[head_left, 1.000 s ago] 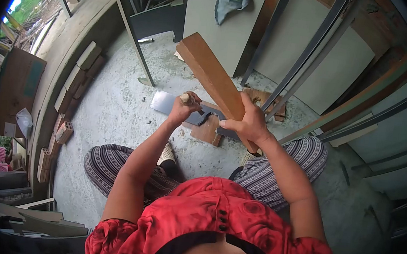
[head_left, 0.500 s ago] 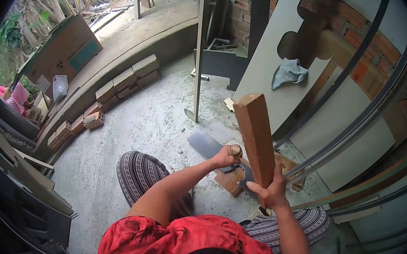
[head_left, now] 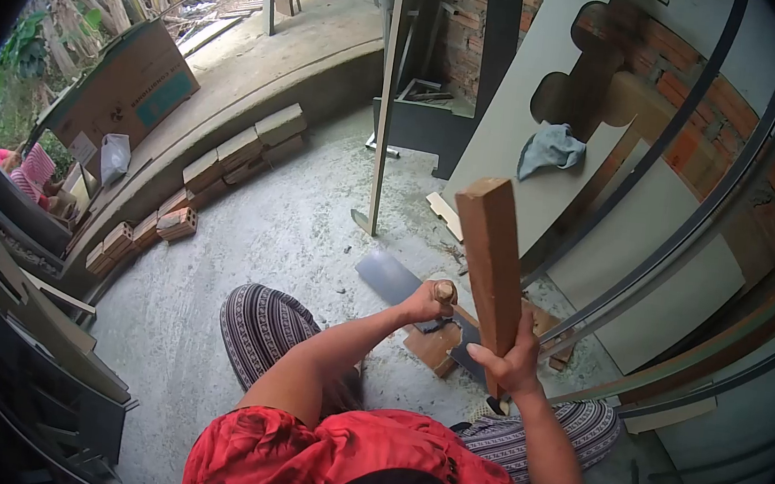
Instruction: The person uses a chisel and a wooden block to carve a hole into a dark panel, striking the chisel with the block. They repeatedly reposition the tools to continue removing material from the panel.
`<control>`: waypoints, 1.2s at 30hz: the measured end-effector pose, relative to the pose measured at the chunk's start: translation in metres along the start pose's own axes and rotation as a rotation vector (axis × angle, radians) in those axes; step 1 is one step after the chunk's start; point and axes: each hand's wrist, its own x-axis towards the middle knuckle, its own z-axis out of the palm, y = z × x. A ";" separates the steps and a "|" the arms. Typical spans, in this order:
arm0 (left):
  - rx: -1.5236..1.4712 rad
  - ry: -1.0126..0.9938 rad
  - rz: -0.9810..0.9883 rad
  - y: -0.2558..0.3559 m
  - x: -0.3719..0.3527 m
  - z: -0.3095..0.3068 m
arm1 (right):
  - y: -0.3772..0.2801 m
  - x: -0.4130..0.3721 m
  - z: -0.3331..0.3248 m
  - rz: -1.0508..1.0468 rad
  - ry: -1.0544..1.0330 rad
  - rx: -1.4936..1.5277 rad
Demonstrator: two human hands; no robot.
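My left hand (head_left: pixel 426 302) is closed around a wooden-handled tool (head_left: pixel 445 291), its round butt end facing up. The tool's lower end is hidden by my hand. Below it lies a flat grey strip of board (head_left: pixel 389 276), slanting down to the right across a brown wood block (head_left: pixel 432 353) on the floor. In my right hand (head_left: pixel 514 360) is a thick reddish-brown wooden bar (head_left: pixel 492 253), gripped near its lower end with the long part raised. The bar is to the right of the tool and apart from its butt.
A pale panel (head_left: pixel 501 150) with round cut-outs leans on the brick wall, a blue cloth (head_left: pixel 553 151) on it. Curved frames (head_left: pixel 681 230) stand close on my right. Bricks (head_left: pixel 236 155) line the ledge, near a cardboard box (head_left: pixel 130 87). Stacked boards (head_left: pixel 47 338) are at left.
The wooden bar has shifted slightly to the right in view, as the camera view moves a little. My left hand stays on the tool in the same spot.
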 end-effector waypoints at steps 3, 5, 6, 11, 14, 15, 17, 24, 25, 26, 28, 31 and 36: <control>-0.135 -0.018 -0.007 0.002 -0.005 0.006 | 0.025 -0.003 -0.002 0.295 -0.240 -0.486; -0.161 -0.056 -0.047 0.002 -0.005 0.003 | 0.025 0.000 -0.001 0.379 -0.352 -0.538; -0.151 -0.023 -0.030 0.007 -0.007 0.005 | 0.020 0.003 -0.004 0.373 -0.351 -0.541; -0.135 -0.015 -0.036 -0.024 0.006 -0.001 | -0.015 0.005 -0.005 0.051 -0.055 -0.102; -0.182 -0.030 -0.075 -0.022 0.005 -0.001 | 0.006 0.001 -0.006 -0.030 -0.021 -0.055; -0.186 -0.039 -0.062 -0.024 0.004 0.000 | 0.018 -0.002 -0.005 -0.009 -0.053 -0.098; -0.193 -0.023 -0.023 -0.009 -0.001 0.004 | 0.036 -0.004 -0.001 0.266 -0.272 -0.520; -0.032 -0.013 -0.059 -0.014 0.005 0.000 | 0.040 0.001 -0.008 0.315 -0.225 -0.436; -0.033 -0.016 -0.060 -0.015 0.004 -0.001 | 0.041 0.000 -0.009 0.284 -0.159 -0.380; -0.047 -0.028 -0.053 -0.012 0.004 -0.001 | 0.042 0.001 -0.011 0.286 -0.157 -0.380; -0.059 -0.040 -0.043 -0.006 0.003 -0.004 | 0.043 0.002 -0.014 0.286 -0.111 -0.328; -0.089 0.002 -0.073 -0.004 0.004 -0.005 | 0.049 0.001 -0.018 0.274 -0.111 -0.392; -0.017 -0.025 -0.030 0.000 0.001 0.002 | 0.050 0.001 -0.016 0.273 -0.128 -0.400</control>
